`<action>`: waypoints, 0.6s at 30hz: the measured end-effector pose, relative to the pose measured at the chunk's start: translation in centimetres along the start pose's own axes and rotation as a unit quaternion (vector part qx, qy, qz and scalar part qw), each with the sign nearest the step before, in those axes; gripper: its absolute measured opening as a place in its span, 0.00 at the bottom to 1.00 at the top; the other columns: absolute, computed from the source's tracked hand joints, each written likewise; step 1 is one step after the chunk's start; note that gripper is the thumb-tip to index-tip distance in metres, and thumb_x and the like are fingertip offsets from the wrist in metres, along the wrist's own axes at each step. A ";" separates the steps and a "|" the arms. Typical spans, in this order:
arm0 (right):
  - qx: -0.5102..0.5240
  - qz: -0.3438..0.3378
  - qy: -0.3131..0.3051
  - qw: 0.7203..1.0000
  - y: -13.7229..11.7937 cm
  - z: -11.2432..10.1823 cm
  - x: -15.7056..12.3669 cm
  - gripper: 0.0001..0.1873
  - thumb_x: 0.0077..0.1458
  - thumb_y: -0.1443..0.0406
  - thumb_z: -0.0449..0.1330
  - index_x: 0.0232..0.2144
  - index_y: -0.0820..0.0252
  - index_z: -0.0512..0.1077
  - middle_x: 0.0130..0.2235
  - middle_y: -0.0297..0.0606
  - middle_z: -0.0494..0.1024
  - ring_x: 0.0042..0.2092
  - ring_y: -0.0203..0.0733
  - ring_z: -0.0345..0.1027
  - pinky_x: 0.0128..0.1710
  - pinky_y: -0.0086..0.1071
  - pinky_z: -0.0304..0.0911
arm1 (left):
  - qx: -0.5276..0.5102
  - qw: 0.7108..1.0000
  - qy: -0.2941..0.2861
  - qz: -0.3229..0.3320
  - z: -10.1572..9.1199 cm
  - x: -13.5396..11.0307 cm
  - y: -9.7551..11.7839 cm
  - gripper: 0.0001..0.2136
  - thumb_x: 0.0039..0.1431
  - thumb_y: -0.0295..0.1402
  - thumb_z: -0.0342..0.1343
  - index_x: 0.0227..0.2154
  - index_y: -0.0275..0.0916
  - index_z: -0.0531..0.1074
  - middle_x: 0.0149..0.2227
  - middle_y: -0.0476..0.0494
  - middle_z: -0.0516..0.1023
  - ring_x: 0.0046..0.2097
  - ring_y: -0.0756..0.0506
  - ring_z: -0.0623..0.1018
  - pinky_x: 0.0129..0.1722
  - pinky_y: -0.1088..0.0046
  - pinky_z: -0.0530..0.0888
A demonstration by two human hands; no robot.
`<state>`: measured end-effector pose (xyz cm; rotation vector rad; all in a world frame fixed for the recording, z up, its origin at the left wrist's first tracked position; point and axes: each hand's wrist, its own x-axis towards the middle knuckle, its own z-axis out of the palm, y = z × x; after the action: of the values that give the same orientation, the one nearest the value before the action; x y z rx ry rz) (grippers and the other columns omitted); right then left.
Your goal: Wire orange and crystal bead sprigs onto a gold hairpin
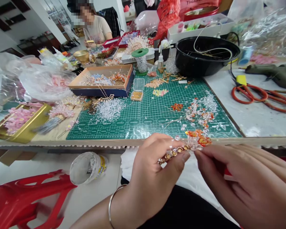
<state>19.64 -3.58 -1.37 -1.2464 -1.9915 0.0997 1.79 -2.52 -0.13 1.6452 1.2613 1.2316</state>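
Note:
My left hand (154, 173) pinches a beaded wire strand (181, 147) with gold, clear and orange beads, just below the table's front edge. My right hand (248, 181) is closed beside it, its fingertips at the strand's orange end near the flower-shaped beads (200, 140). A silver bangle (113, 198) sits on my left wrist. Both hands hover over my lap.
A green cutting mat (147, 114) carries loose clear beads (109, 109), orange bead clusters and wire. A shallow box (102, 81), black bowl (206, 55), orange-handled scissors (255, 93), glue gun (276, 74) and gold tray (19, 122) surround it. Another person sits at the far end. A red stool (23, 200) stands lower left.

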 end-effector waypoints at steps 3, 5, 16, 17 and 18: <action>0.014 -0.003 -0.005 1.000 0.4 0.1 0.0 0.13 0.66 0.53 0.56 0.35 0.51 0.75 0.26 0.38 0.76 0.28 0.47 0.74 0.23 0.35 0.67 | 0.040 0.997 0.012 0.062 0.2 -0.4 0.1 0.05 0.66 0.28 0.60 0.42 0.41 0.78 0.43 0.44 0.85 0.46 0.45 0.82 0.48 0.69 0.78; 0.024 -0.004 -0.010 1.000 0.7 0.1 0.0 0.11 0.66 0.55 0.56 0.37 0.51 0.75 0.27 0.37 0.77 0.27 0.46 0.74 0.22 0.34 0.67 | 0.073 0.993 0.012 0.094 0.2 -0.6 0.1 0.06 0.67 0.27 0.59 0.44 0.41 0.75 0.44 0.43 0.86 0.46 0.45 0.84 0.48 0.69 0.79; 0.053 -0.013 -0.044 0.998 0.6 -0.2 -0.1 0.07 0.63 0.67 0.56 0.44 0.55 0.72 0.29 0.35 0.80 0.23 0.39 0.74 0.20 0.27 0.70 | 0.152 0.968 0.046 0.193 -0.3 -0.8 -0.6 0.12 0.61 0.22 0.60 0.44 0.42 0.70 0.40 0.42 0.82 0.39 0.45 0.83 0.40 0.70 0.81; 0.054 -0.007 -0.051 0.997 0.4 -0.1 0.1 0.04 0.63 0.67 0.56 0.39 0.55 0.71 0.25 0.32 0.77 0.20 0.36 0.70 0.16 0.25 0.66 | 0.162 0.966 0.055 0.195 -0.3 -0.9 -0.6 0.12 0.61 0.23 0.61 0.44 0.42 0.71 0.40 0.42 0.81 0.38 0.46 0.82 0.38 0.71 0.81; 0.057 -0.001 -0.059 0.997 0.2 -0.1 0.4 0.04 0.63 0.67 0.56 0.34 0.54 0.69 0.21 0.30 0.72 0.17 0.34 0.66 0.14 0.24 0.63 | 0.169 0.963 0.063 0.198 -0.3 -0.9 -0.6 0.11 0.61 0.24 0.62 0.44 0.42 0.71 0.39 0.42 0.80 0.36 0.47 0.81 0.36 0.72 0.80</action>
<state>19.77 -3.21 -1.14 -1.1887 -2.0571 0.2876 1.27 -3.26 -0.81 2.1760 1.3156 1.4339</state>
